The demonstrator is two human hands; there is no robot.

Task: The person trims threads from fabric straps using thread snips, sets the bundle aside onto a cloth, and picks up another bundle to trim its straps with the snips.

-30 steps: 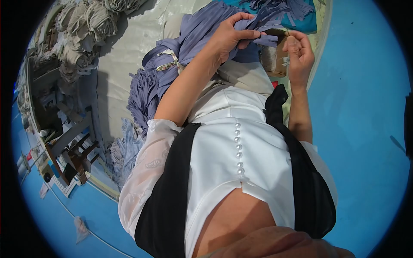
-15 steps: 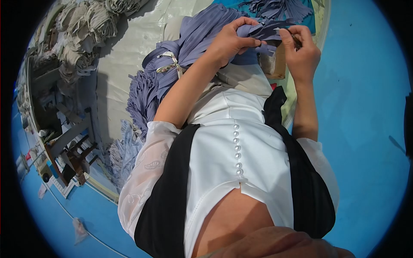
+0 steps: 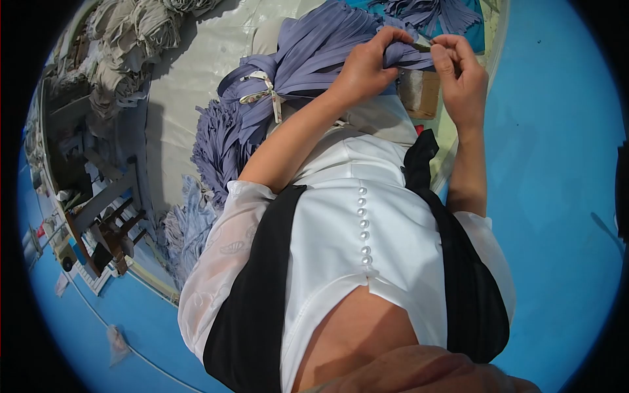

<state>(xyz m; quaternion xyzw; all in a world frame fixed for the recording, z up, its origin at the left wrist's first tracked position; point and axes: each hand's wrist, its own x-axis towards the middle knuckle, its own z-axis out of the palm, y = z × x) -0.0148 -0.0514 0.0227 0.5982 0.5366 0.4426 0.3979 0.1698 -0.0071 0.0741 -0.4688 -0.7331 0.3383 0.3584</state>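
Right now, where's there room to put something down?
On the pale surface between the beige bundles and the purple strips. The blue floor right of the right hand looks mostly bare too. Crowded by the left hand: strips and a cardboard box.

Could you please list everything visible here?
Fabric strips: many, bluish, top centre
Tie: one, pale patterned, around strips
Cover: one, teal, top right
Box: one, brown, upper right
Cloth bundles: several, beige, upper left
Cloth heap: one, pale blue, left
Furniture: count unclear, brown, far left
Sheet: one, whitish, upper left
Floor: one, blue, both sides
Cord: one, whitish, lower left
Blouse: one, white, centre
Vest: one, black, over blouse
Left hand: one, bare, on strips
Right hand: one, bare, near strips
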